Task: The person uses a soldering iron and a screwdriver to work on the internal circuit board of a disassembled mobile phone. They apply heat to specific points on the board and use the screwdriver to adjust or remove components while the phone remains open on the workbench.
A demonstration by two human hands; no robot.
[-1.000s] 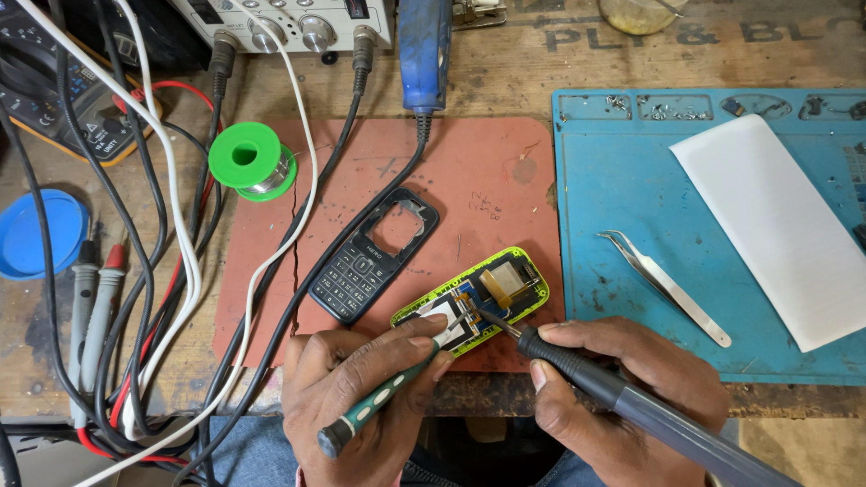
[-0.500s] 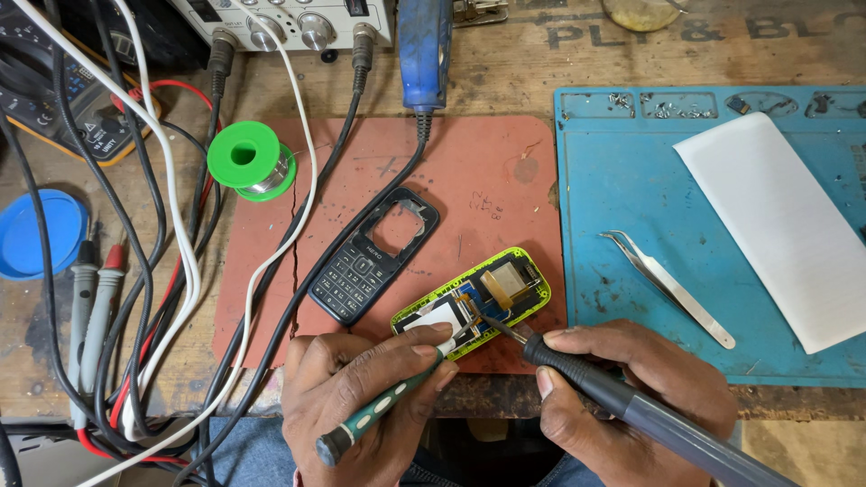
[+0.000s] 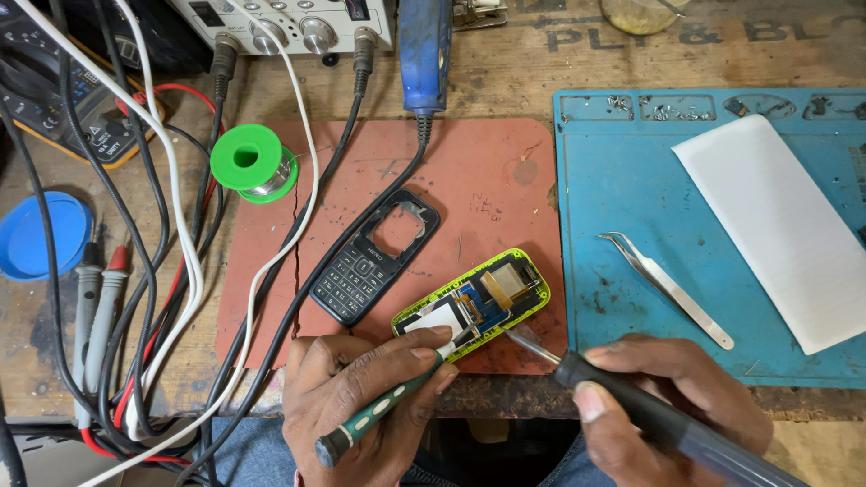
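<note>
Holding screwdriver [image 3: 379,413], left hand [image 3: 361,406] at mat edge [image 3: 271,356].

bare red mat [image 3: 487,171] is lying open beyond the opened phone [image 3: 474,305], while a tangle of cables [image 3: 171,271] and a green solder spool [image 3: 248,160] are crowding the left; tweezers [image 3: 666,287] and a white sheet [image 3: 785,225] are occupying the blue mat [image 3: 595,198].

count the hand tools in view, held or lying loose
3: a green screwdriver in the left hand, a soldering iron in the right hand, tweezers lying on the blue mat.
</note>
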